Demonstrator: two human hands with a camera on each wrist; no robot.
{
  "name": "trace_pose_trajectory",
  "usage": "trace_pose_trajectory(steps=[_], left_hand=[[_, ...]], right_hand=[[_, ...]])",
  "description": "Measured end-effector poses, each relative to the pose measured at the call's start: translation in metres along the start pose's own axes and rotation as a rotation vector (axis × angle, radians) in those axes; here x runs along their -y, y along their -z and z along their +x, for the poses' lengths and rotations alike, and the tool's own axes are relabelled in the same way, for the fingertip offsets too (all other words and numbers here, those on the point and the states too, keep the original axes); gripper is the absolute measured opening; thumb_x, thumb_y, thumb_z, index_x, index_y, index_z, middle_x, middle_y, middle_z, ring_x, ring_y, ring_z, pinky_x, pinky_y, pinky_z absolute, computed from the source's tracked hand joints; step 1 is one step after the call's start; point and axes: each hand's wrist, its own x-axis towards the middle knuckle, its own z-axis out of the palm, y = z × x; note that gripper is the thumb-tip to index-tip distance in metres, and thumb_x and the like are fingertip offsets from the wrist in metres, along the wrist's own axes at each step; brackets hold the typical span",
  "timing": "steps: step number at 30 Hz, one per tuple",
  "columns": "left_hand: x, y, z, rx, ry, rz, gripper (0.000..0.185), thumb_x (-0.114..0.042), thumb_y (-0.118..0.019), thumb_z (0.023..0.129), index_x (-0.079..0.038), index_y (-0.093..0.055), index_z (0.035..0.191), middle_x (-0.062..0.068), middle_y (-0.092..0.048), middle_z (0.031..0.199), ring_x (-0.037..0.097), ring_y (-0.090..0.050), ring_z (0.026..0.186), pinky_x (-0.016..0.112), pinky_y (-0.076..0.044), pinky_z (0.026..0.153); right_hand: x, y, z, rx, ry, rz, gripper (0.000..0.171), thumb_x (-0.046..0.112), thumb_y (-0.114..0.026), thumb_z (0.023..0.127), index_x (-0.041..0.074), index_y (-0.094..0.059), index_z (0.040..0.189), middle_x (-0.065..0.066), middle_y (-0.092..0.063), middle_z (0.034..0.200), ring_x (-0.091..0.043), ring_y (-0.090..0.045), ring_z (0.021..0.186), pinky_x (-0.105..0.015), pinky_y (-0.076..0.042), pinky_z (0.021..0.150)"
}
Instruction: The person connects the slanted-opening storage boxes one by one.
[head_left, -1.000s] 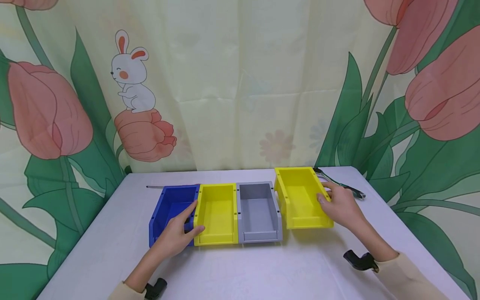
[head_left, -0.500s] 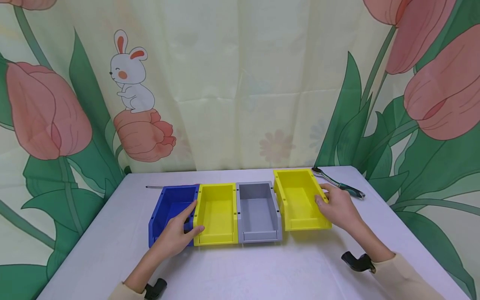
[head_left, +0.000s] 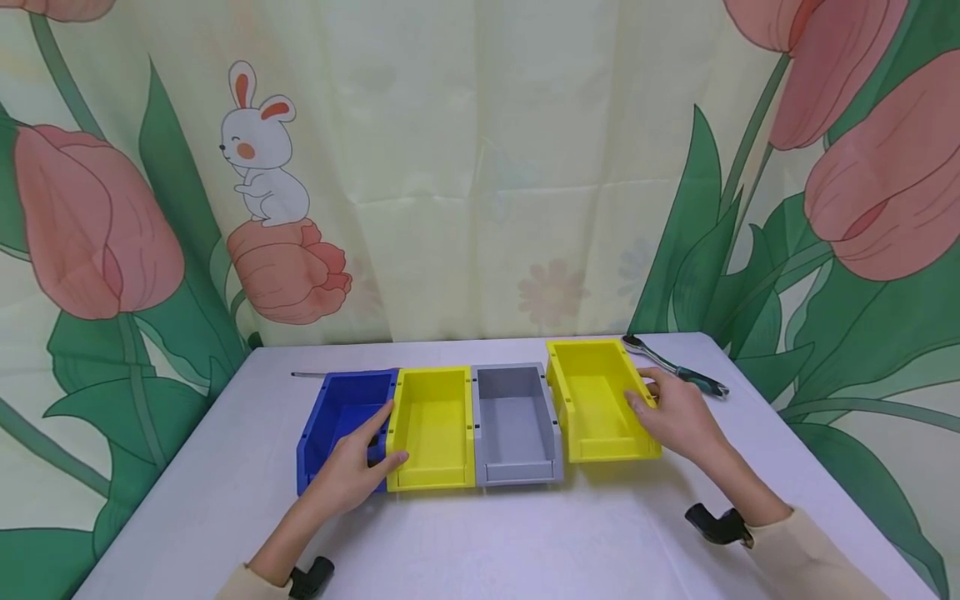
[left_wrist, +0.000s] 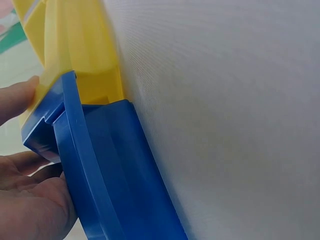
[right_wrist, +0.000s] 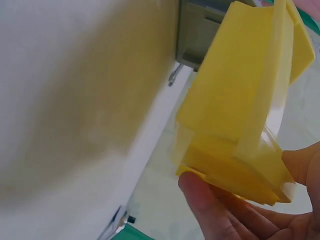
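Note:
Three open plastic storage bins stand side by side: a blue bin, a yellow bin and a grey bin. My left hand grips the blue and yellow bins where their side walls meet, its thumb at the yellow bin's front corner. In the left wrist view several fingers tuck in at the blue bin. My right hand pinches the right wall of a second yellow bin, fingers outside. The right wrist view shows this yellow bin raised and tilted above the table, close to the grey bin.
Behind the right hand lies a ratchet wrench with a dark green handle. A thin metal rod pokes out behind the blue bin. The white-covered table ends at a flower-printed curtain.
My right hand has brought the second yellow bin slightly left and toward me, mostly in the first half second. The left hand and the three-bin row have stayed put.

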Motion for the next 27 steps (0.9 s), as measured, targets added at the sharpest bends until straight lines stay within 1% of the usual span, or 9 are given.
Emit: trace_pose_trajectory(steps=[3,7,9,12,16,17,20,23,27], left_hand=[[0.001,0.000,-0.001,-0.002,0.001,0.001,0.087,-0.028,-0.075,0.100,-0.018,-0.024,0.170,0.018,-0.034,0.173,0.046,-0.041,0.155,0.065,-0.043,0.119],[0.001,-0.001,-0.002,-0.007,-0.005,0.003,0.086,-0.028,-0.075,0.100,-0.017,-0.025,0.170,0.018,-0.034,0.173,0.046,-0.041,0.155,0.065,-0.043,0.120],[0.001,-0.001,-0.002,-0.009,-0.011,0.000,0.086,-0.028,-0.075,0.100,-0.017,-0.026,0.170,0.018,-0.035,0.173,0.046,-0.042,0.155,0.064,-0.044,0.119],[0.000,-0.001,-0.002,-0.009,-0.016,-0.008,0.086,-0.028,-0.074,0.101,-0.017,-0.026,0.170,0.018,-0.035,0.173,0.045,-0.042,0.155,0.064,-0.044,0.120],[0.001,-0.001,-0.001,-0.010,-0.015,-0.007,0.086,-0.028,-0.075,0.100,-0.017,-0.025,0.170,0.018,-0.035,0.173,0.045,-0.041,0.156,0.064,-0.043,0.120],[0.001,-0.001,-0.001,-0.011,-0.014,-0.008,0.086,-0.028,-0.075,0.100,-0.017,-0.025,0.170,0.018,-0.035,0.173,0.045,-0.041,0.156,0.064,-0.043,0.120],[0.001,-0.002,0.001,-0.012,-0.009,-0.009,0.086,-0.027,-0.075,0.100,-0.017,-0.025,0.170,0.017,-0.035,0.173,0.044,-0.040,0.156,0.064,-0.042,0.121],[0.001,-0.003,0.001,-0.015,-0.012,-0.009,0.086,-0.027,-0.075,0.100,-0.017,-0.026,0.170,0.018,-0.035,0.173,0.045,-0.041,0.156,0.064,-0.043,0.120],[0.001,-0.004,0.002,-0.015,-0.010,-0.012,0.086,-0.026,-0.075,0.100,-0.017,-0.025,0.170,0.018,-0.035,0.173,0.045,-0.040,0.156,0.064,-0.043,0.120]], right_hand=[[0.002,0.003,0.002,-0.016,0.020,-0.002,0.058,0.023,-0.065,0.104,-0.008,-0.050,0.150,-0.036,-0.063,0.140,-0.053,-0.067,0.122,-0.055,-0.063,0.096],[0.004,0.007,0.005,-0.033,0.080,-0.028,0.056,0.026,-0.066,0.104,-0.006,-0.053,0.149,-0.034,-0.063,0.142,-0.053,-0.063,0.127,-0.062,-0.059,0.101],[0.006,0.009,0.006,-0.032,0.100,-0.050,0.054,0.028,-0.068,0.103,-0.004,-0.057,0.146,-0.033,-0.063,0.143,-0.052,-0.063,0.124,-0.065,-0.056,0.103],[0.010,0.009,0.008,-0.034,0.124,-0.069,0.050,0.028,-0.069,0.102,-0.002,-0.062,0.142,-0.032,-0.058,0.149,-0.053,-0.059,0.130,-0.071,-0.050,0.109],[0.017,0.009,0.011,-0.043,0.163,-0.053,0.048,0.026,-0.071,0.101,-0.001,-0.064,0.140,-0.029,-0.051,0.158,-0.055,-0.049,0.143,-0.073,-0.042,0.116],[0.018,0.009,0.012,-0.042,0.174,-0.050,0.048,0.025,-0.071,0.101,-0.001,-0.064,0.140,-0.028,-0.050,0.159,-0.055,-0.048,0.144,-0.073,-0.041,0.117],[0.024,0.008,0.013,-0.017,0.192,-0.030,0.049,0.025,-0.071,0.101,0.001,-0.063,0.143,-0.026,-0.048,0.162,-0.054,-0.047,0.146,-0.072,-0.042,0.118],[0.028,0.007,0.014,0.008,0.220,-0.021,0.049,0.023,-0.071,0.100,0.004,-0.062,0.144,-0.025,-0.049,0.162,-0.053,-0.047,0.146,-0.070,-0.043,0.117],[0.033,0.005,0.015,0.044,0.294,-0.025,0.050,0.023,-0.072,0.100,0.007,-0.062,0.146,-0.022,-0.059,0.154,-0.050,-0.053,0.141,-0.071,-0.045,0.115]])
